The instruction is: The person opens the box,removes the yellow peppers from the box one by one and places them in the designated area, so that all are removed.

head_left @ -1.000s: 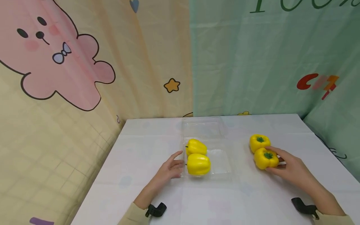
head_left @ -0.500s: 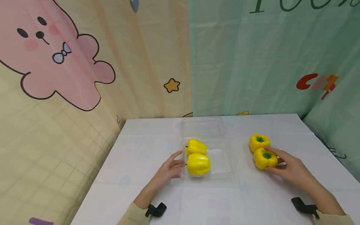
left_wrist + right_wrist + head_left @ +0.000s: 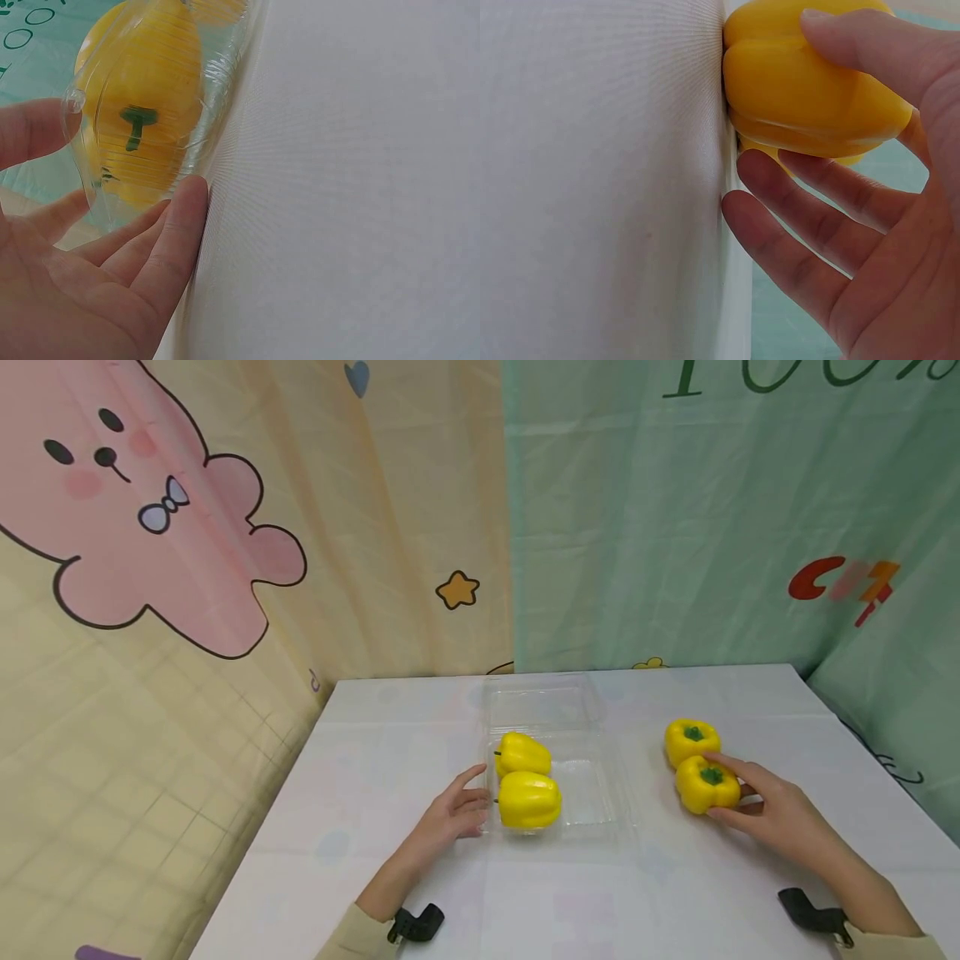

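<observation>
A clear plastic clamshell box [image 3: 588, 789] lies with its lid [image 3: 542, 703] folded back. Two yellow bell peppers, one farther [image 3: 523, 753] and one nearer [image 3: 529, 800], lie on their sides in its left half, stems toward the left. My left hand [image 3: 452, 810] is at the box's left wall, touching it with spread fingers; a green stem shows through the plastic in the left wrist view. On the right, my right hand [image 3: 780, 806] holds an upright yellow bell pepper [image 3: 707, 787] on the table between thumb and forefinger, its other fingers loose beside it.
Another upright yellow bell pepper [image 3: 692, 740] stands just behind the held one. A white cloth covers the table [image 3: 360, 877]. Printed curtains [image 3: 675, 527] hang at the back and sides. A black wrist mount [image 3: 417, 923] sits on each forearm.
The bell pepper in my right hand has shifted very slightly left. My left hand and the peppers in the box stay in place.
</observation>
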